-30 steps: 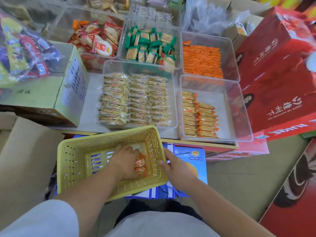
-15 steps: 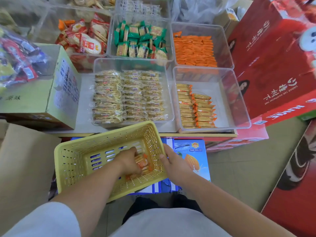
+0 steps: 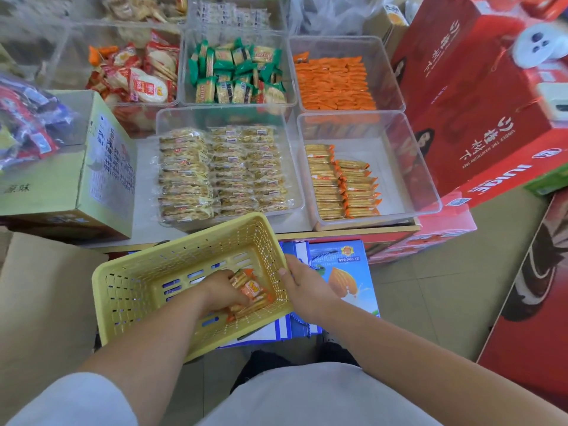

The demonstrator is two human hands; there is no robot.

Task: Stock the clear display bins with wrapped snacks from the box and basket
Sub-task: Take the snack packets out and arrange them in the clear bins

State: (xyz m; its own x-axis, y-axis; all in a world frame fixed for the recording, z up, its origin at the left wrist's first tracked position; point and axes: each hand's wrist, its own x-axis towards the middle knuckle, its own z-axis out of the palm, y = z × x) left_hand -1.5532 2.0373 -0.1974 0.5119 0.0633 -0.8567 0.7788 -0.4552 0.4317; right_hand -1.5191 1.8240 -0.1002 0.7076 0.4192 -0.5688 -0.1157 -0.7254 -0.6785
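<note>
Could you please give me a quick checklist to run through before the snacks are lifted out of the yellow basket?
1. Left hand grips the wrapped snacks: ok.
2. Right hand holds the yellow basket at its right wall: ok.
3. Front right bin has bare floor to the right of its stacked rows: ok.
4. Snacks match those rows: ok, the orange ends look alike.
5. Every packet is secure in the grip: cannot tell, the hand hides some.
</note>
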